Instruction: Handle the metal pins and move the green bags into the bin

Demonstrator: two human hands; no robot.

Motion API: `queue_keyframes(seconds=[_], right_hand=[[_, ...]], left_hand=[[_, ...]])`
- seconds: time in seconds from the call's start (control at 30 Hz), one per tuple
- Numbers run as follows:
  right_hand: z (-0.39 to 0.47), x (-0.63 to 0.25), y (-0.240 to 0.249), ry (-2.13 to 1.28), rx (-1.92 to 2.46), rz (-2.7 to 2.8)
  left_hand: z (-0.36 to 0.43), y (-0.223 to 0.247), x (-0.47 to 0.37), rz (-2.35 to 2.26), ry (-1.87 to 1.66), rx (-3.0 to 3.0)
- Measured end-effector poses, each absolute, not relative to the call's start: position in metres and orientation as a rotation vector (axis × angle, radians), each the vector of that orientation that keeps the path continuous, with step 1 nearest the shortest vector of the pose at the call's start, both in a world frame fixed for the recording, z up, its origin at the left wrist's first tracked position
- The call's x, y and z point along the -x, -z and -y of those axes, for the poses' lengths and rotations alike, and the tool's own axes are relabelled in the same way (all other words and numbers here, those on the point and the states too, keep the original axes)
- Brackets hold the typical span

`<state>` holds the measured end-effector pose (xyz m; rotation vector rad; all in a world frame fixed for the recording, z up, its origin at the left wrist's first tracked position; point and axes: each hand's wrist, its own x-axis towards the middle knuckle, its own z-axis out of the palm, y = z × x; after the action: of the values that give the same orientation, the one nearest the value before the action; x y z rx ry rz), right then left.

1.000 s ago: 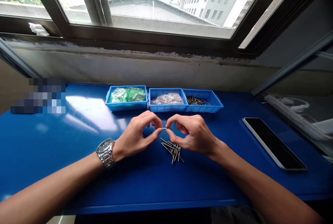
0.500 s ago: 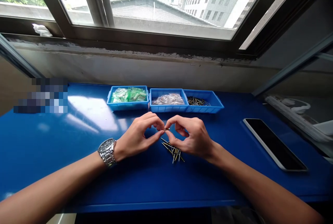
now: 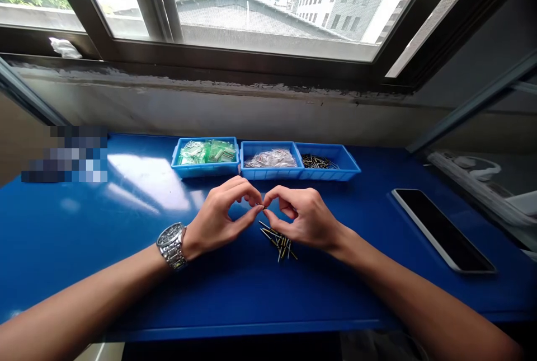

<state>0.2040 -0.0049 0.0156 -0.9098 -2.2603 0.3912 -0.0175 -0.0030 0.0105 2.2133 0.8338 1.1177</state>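
In front of the trays, my left hand (image 3: 226, 212) and my right hand (image 3: 308, 218) meet fingertip to fingertip. Each pinches with thumb and index finger at a small metal pin (image 3: 264, 207), mostly hidden by the fingers; only a dark speck of it shows. Below the fingertips, a loose pile of thin metal pins (image 3: 280, 242) lies on the blue table, silver with brass-coloured and dark sections. Part of that pile is covered by my right hand. A silver wristwatch (image 3: 173, 244) is on my left wrist.
Behind the hands stand a blue tray (image 3: 205, 170) with green and clear packets, another blue tray (image 3: 272, 174) with clear bags, and a third blue tray (image 3: 333, 175) with dark pins. A phone (image 3: 444, 229) lies at the right. The table's front edge (image 3: 251, 332) is near me.
My right fingertips have closed in on the left ones, and the brass-coloured bit that showed between them is now almost hidden. The pile and trays stay put.
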Motion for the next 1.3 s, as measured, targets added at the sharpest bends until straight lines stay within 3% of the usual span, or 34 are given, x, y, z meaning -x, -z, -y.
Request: queue_keyframes(seconds=[0.5, 0.73, 0.97, 1.3], right_hand=[[0.0112, -0.2009, -0.0191, -0.346, 0.782, 2.189], [0.0082, -0.2028, -0.0192, -0.342, 0.901, 2.156], [0.0049, -0.2023, -0.0147, -0.497, 0.941, 2.266], [0.0109, -0.201, -0.0195, -0.379, 0.856, 2.164]], left_hand=[[0.002, -0.008, 0.0185, -0.79, -1.008, -2.218], [0.0014, -0.0101, 0.0169, -0.882, -1.127, -2.187], [0.0034, -0.0122, 0.0179, -0.839, -1.148, -2.232], [0.0019, -0.0113, 0.0176, -0.837, -1.041, -2.218]])
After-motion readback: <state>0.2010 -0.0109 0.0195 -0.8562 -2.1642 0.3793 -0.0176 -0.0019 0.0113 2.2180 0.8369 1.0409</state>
